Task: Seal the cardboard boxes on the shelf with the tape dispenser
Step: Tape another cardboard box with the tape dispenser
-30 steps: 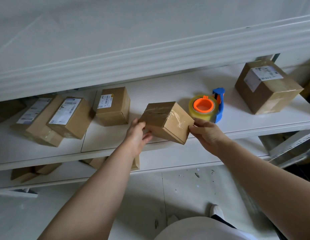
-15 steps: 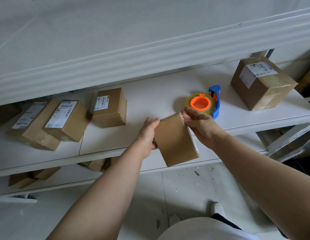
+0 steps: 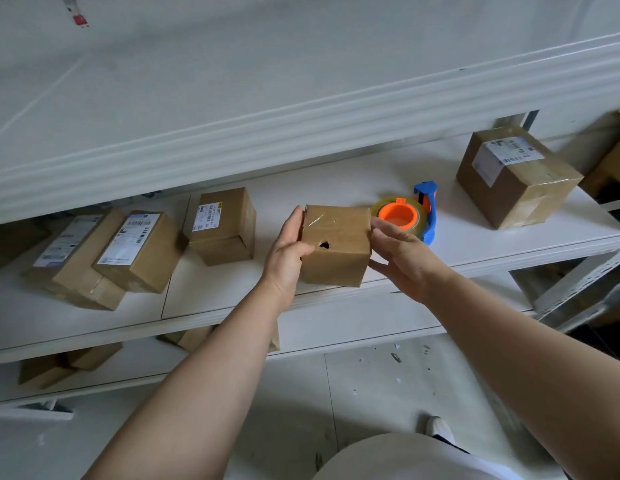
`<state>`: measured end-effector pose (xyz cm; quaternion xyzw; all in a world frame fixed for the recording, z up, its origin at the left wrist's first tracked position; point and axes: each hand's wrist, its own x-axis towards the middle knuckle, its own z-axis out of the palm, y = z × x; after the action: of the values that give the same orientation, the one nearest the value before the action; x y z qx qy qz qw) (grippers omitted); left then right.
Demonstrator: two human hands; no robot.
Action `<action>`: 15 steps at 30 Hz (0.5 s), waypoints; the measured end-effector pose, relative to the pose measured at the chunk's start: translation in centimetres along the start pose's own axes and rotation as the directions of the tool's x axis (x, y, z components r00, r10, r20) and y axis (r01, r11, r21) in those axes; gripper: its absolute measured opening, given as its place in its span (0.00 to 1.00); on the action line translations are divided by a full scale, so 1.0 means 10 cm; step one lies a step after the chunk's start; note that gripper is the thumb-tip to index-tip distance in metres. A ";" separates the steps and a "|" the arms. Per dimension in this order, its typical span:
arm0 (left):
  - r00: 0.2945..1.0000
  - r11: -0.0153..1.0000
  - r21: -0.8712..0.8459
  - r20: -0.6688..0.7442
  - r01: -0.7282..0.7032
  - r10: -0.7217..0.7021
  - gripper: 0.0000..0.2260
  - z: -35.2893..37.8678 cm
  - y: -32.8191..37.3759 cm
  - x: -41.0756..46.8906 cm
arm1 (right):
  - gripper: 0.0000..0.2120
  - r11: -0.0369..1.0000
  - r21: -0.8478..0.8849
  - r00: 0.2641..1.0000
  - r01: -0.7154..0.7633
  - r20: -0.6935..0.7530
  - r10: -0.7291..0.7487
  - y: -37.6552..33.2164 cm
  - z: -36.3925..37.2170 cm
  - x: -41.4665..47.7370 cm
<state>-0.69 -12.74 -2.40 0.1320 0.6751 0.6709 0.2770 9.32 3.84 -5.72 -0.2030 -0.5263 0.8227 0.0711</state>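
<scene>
Brown and plain, a small cardboard box (image 3: 336, 252) sits between both hands at the front edge of the white shelf (image 3: 474, 247), about midway along it. I cannot tell whether its base rests on the board or hangs just above it. A ragged dark hole shows in the face turned toward the camera, and a shiny streak marks the top.

The left hand (image 3: 286, 258) grips the box's left side. Its fingers are held together and run up that side, and the thumb lies across the front face just beside the hole. The right hand (image 3: 402, 261) cups the right side, with its fingers slightly spread. Their tips are at the upper right edge and the thumb touches the lower right edge.

Just behind the right hand, the tape dispenser (image 3: 410, 216) lies on its side on the shelf. It has a blue frame, an orange hub and a roll of clear tape.

Toward the right rear corner stands a large labelled box (image 3: 516, 188) with glossy tape over it. Left of the held box, a short way apart, is an upright labelled box (image 3: 221, 226). Further toward the left end, a tilted labelled box (image 3: 138, 252) leans on a long labelled box (image 3: 69, 263).

On the lower shelf (image 3: 353, 327), plain cardboard pieces (image 3: 55, 370) lie near the left end. A white shoe (image 3: 438, 426) stands on the pale floor (image 3: 370, 393).
</scene>
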 end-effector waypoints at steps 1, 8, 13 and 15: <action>1.000 1.000 0.002 0.007 0.014 -0.014 0.30 -0.01 0.00 0.00 | 0.15 1.000 0.022 1.000 -0.004 -0.005 0.004 0.00 0.02 0.01; 0.996 0.996 -0.002 -0.012 0.087 -0.087 0.19 -0.09 -0.05 0.06 | 0.22 0.984 -0.179 0.983 -0.009 -0.185 -0.025 -0.08 0.19 0.19; 0.997 0.997 0.054 -0.053 0.052 -0.049 0.27 -0.03 -0.09 0.14 | 0.18 0.969 -0.246 0.969 0.030 -0.231 -0.088 -0.13 0.20 0.30; 0.996 0.996 0.075 -0.081 0.051 -0.045 0.28 -0.01 -0.09 0.18 | 0.19 0.963 -0.267 0.963 0.033 -0.249 -0.102 -0.14 0.22 0.31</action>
<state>-1.99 -11.87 -3.62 0.0997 0.7138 0.6423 0.2608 5.47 3.65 -4.45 -0.2987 -0.6226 0.7095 0.1404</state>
